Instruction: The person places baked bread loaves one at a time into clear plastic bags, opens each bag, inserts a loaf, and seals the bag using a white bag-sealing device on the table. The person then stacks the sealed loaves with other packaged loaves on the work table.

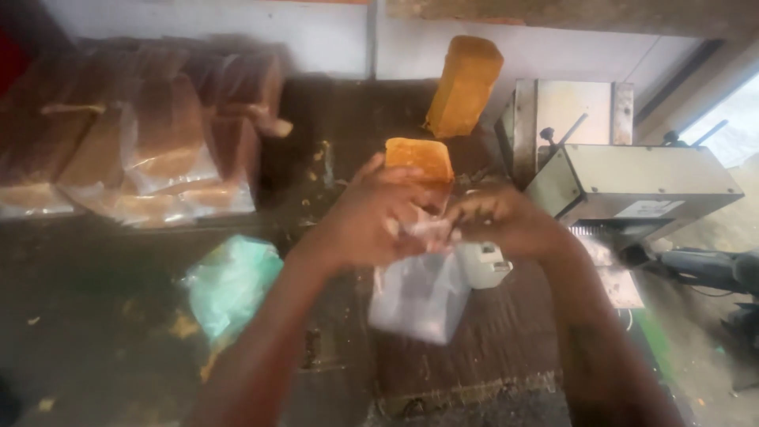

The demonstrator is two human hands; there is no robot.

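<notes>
My left hand (pixel 368 217) and my right hand (pixel 506 221) meet at the middle of the dark wooden table (pixel 103 332). Both grip the mouth of a clear plastic bag (pixel 419 296) that hangs down below them. A golden-brown loaf of bread (pixel 419 162) stands on end just behind my fingers, at the bag's mouth. Whether the loaf's lower end is inside the bag is hidden by my hands. A small white device (pixel 484 265) sits just under my right hand.
Several bagged loaves (pixel 158 150) are stacked at the back left. Another bare loaf (pixel 465 85) leans against the back wall. A grey metal slicing machine (pixel 624 178) stands at the right. A bundle of greenish plastic bags (pixel 231 285) lies at the left.
</notes>
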